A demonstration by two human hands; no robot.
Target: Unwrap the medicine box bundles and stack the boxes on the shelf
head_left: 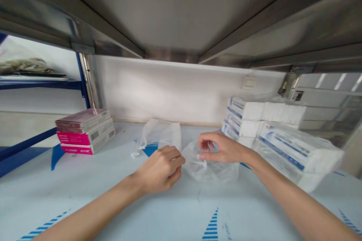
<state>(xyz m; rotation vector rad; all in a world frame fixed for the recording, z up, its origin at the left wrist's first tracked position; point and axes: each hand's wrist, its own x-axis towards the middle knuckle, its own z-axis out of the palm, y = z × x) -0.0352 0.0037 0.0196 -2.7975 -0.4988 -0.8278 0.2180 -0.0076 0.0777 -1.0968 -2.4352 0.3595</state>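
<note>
A thin clear plastic bag point(210, 173) lies crumpled on the blue-white table surface in front of me. My right hand point(222, 147) is over this bag, its fingers curved and a gap showing between thumb and forefinger. At the bag's left edge is my left hand point(162, 167), with fingers curled together; whatever they may pinch is hidden. Behind the left hand lies another clear plastic bag point(162, 131), with a white flat part at its right side and a twisted, knotted end at the left.
Several pink and white boxes point(87, 135) are stacked at the left. White packs with blue print point(294, 150), wrapped in clear plastic, are piled at the right. A metal shelf point(172, 15) hangs low overhead. The white wall point(164, 90) closes off the back.
</note>
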